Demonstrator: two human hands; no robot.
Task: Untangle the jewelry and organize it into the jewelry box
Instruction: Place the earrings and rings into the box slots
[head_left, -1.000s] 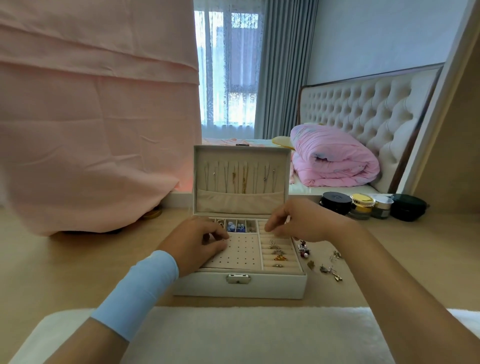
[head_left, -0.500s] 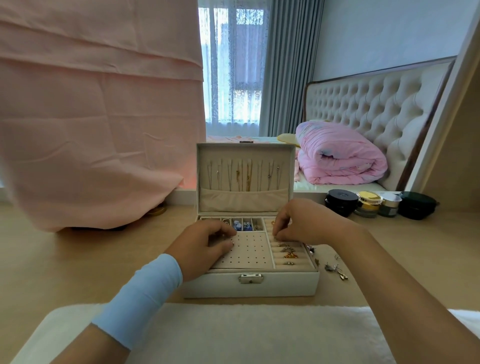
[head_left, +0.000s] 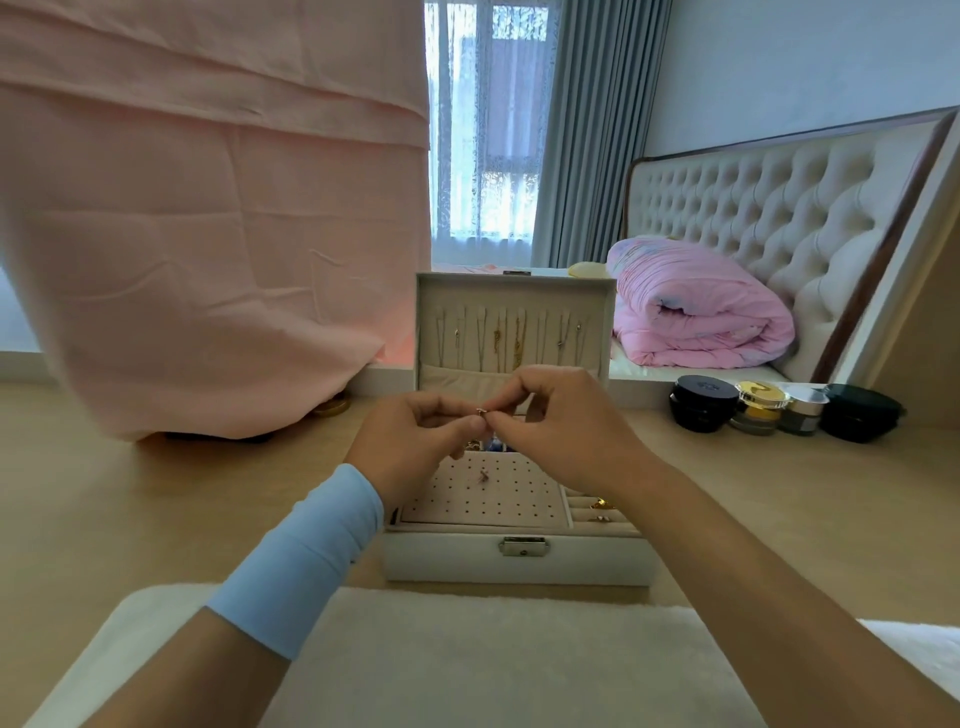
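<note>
Both hands, left hand (head_left: 421, 441) and right hand (head_left: 556, 421), pinched one tiny earring (head_left: 481, 411) above the open jewelry box (head_left: 519, 564), hiding its small compartments; cosmetic jars (head_left: 756, 408) stood right.

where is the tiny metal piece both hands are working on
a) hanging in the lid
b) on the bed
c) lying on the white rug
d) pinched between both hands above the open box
d: the left hand and right hand both pinch the small metal piece in the air over the open jewelry box.

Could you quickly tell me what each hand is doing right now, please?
Left hand: pinches a small metallic jewelry piece.
Right hand: pinches the same piece.
</note>
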